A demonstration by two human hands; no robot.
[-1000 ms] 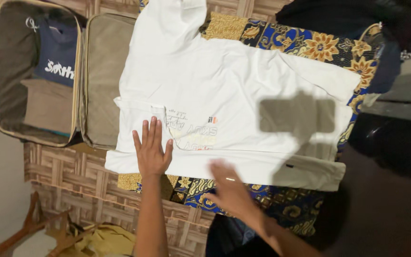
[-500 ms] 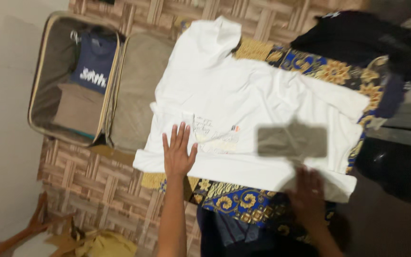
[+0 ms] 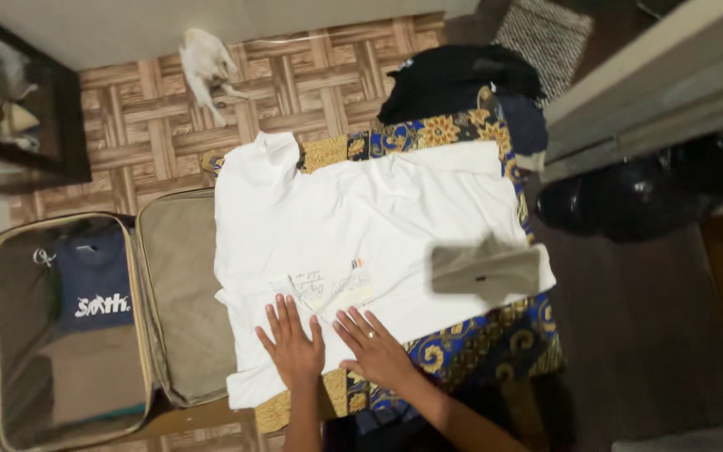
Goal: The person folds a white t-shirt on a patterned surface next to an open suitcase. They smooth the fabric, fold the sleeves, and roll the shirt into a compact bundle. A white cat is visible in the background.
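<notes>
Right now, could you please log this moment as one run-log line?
left hand: flat on white shirt | right hand: flat on shirt hem | shirt: spread on patterned cloth | open suitcase: beside, left

A T-shirt (image 3: 361, 243) lies spread at the centre, on a patterned cloth (image 3: 470, 351) that shows past its edges at 12, 3 and 6 o'clock. At 6 o'clock the left hand (image 3: 293, 350) and the right hand (image 3: 378, 356) press flat on the T-shirt's near edge, side by side. An open suitcase (image 3: 169, 285) lies at 9 o'clock, its lid partly under the T-shirt, with folded clothes (image 3: 94, 289) in its far half. A pile of garments (image 3: 453, 79) sits at 1 o'clock, touching the cloth. A cat (image 3: 207, 63) lies on the floor at 11 o'clock.
</notes>
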